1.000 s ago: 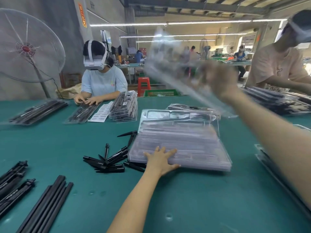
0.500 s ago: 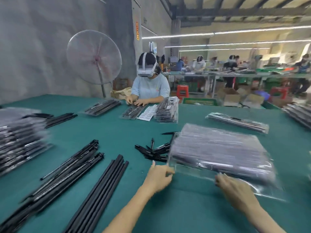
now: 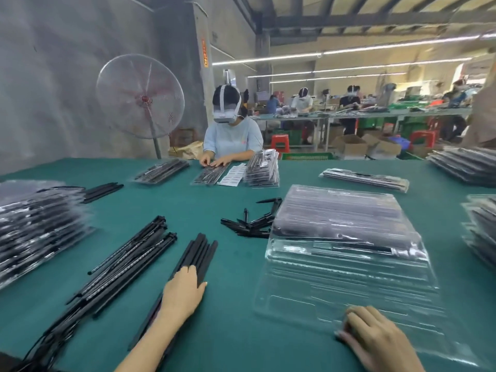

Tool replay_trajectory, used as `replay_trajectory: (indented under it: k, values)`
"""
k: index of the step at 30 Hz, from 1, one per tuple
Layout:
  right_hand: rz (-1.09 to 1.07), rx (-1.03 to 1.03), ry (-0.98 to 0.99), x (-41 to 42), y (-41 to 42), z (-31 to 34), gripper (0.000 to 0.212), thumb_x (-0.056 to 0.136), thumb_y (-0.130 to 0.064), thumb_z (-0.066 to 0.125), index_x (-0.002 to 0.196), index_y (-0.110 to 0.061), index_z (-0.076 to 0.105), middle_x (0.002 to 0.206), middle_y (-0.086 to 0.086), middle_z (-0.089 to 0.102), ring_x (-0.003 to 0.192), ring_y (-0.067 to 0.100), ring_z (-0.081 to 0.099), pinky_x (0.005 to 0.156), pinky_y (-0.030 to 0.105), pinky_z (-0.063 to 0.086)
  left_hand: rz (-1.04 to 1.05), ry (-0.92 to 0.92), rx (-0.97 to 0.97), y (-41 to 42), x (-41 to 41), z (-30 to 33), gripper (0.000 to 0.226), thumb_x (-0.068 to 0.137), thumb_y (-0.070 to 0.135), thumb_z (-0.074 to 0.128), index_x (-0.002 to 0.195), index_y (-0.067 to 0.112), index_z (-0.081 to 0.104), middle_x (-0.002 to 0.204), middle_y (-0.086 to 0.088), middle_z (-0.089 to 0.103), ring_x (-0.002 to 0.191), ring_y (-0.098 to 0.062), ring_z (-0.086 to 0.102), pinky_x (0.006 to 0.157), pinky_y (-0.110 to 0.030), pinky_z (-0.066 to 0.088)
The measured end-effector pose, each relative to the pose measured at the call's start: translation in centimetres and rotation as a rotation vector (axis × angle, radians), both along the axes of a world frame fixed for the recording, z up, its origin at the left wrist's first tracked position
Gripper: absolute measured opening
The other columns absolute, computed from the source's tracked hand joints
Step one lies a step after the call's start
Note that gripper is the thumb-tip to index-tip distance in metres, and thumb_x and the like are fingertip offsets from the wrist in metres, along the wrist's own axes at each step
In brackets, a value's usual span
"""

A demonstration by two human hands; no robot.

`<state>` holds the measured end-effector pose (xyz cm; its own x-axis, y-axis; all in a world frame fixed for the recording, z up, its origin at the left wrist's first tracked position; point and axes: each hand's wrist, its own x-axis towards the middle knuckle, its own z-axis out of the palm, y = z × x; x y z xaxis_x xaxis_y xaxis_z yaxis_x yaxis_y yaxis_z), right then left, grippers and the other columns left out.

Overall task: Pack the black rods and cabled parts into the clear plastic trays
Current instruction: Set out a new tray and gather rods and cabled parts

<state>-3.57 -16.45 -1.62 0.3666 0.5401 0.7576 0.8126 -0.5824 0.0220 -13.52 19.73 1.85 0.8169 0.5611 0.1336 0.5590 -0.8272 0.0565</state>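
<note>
An empty clear plastic tray (image 3: pixel 335 288) lies flat on the green table, its far end against a stack of clear trays (image 3: pixel 341 210). My right hand (image 3: pixel 375 336) rests on the tray's near edge with bent fingers gripping it. My left hand (image 3: pixel 185 292) lies flat, fingers out, on a bundle of plain black rods (image 3: pixel 200 252) to the left of the tray. Black rods with cables (image 3: pixel 128 260) lie further left. A loose pile of short black parts (image 3: pixel 249 224) sits beside the tray stack.
Stacks of filled trays stand at the left (image 3: pixel 35 224), the right edge (image 3: pixel 480 232) and the far right (image 3: pixel 467 165). One filled tray (image 3: pixel 365 179) lies beyond the stack. A person (image 3: pixel 232 135) works across the table. A standing fan (image 3: pixel 140 97) is behind.
The tray held in the air a second ago now lies in front of the stack under my right hand. My left hand has moved left from the stack onto the black rods.
</note>
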Motion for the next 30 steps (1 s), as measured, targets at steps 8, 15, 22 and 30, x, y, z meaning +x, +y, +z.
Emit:
replay_trajectory:
  k: [8, 15, 22, 30]
  values:
    - [0.059, -0.069, 0.004, -5.7, -1.3, 0.5, 0.059, 0.099, -0.046, 0.03, 0.058, -0.018, 0.061, 0.066, -0.005, 0.059, 0.054, 0.016, 0.055, 0.057, 0.02, 0.041, 0.039, -0.143, -0.294, -2.4, 0.0, 1.7, 0.039, 0.098, 0.035, 0.038, 0.067, 0.013, 0.042, 0.071, -0.005, 0.052, 0.068, -0.023, 0.051, 0.059, -0.031, 0.033]
    - [0.105, 0.267, 1.057, -8.7, -2.2, 5.7, 0.076, 0.057, -0.095, 0.036, 0.081, -0.032, 0.072, 0.08, -0.012, 0.071, 0.073, 0.004, 0.063, 0.068, 0.022, 0.049, -0.051, -0.559, -1.492, -10.6, 1.0, 5.4, 0.029, 0.1, 0.025, 0.044, 0.074, 0.013, 0.049, 0.05, -0.001, 0.049, 0.031, -0.008, 0.036, 0.033, -0.013, 0.025]
    - [0.254, 0.66, 1.44, -6.8, -6.1, 6.6, 0.02, 0.09, -0.017, 0.057, 0.1, -0.013, 0.075, 0.064, 0.008, 0.064, 0.046, 0.011, 0.048, 0.041, 0.015, 0.035, -0.296, -0.567, -1.756, -19.8, 1.6, 3.4, 0.02, 0.088, 0.019, 0.061, 0.098, 0.003, 0.057, 0.088, -0.004, 0.071, 0.064, -0.012, 0.067, 0.06, -0.019, 0.054]
    - [-0.033, 0.347, 0.937, -2.5, -12.1, 5.0, 0.023, 0.088, -0.012, 0.064, 0.087, -0.033, 0.073, 0.067, 0.004, 0.067, 0.057, 0.005, 0.054, 0.062, 0.018, 0.043, -0.141, -0.789, -1.363, -13.4, 2.3, 2.6, 0.01, 0.091, 0.001, 0.058, 0.088, 0.01, 0.059, 0.081, -0.008, 0.065, 0.059, -0.014, 0.064, 0.057, -0.02, 0.053]
